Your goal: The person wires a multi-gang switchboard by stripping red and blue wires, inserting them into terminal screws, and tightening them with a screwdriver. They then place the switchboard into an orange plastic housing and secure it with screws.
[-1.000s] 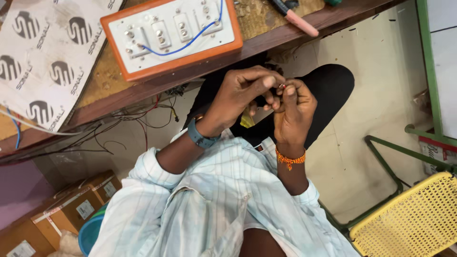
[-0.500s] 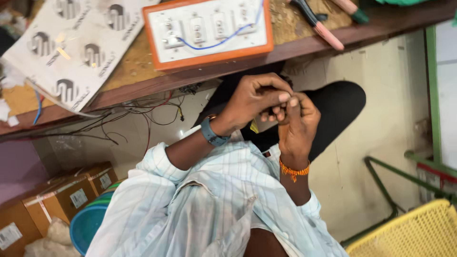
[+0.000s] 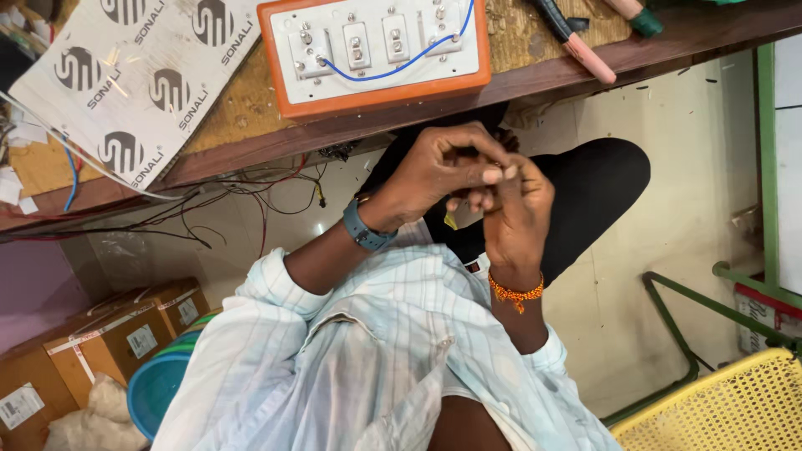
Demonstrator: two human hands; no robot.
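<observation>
From the head view, the left hand [image 3: 439,171] curled over from the left, wrist bent, its fingers pressed against those of the right hand [image 3: 518,209], which rose upright. Both pinched something small between the fingertips, too hidden to identify, just below the orange switch board [image 3: 376,50] on the wooden bench [image 3: 668,38].

bright, even daylight; soft shadow under the workbench [image 3: 535,83]; sharp focus, slight blur at edges
</observation>
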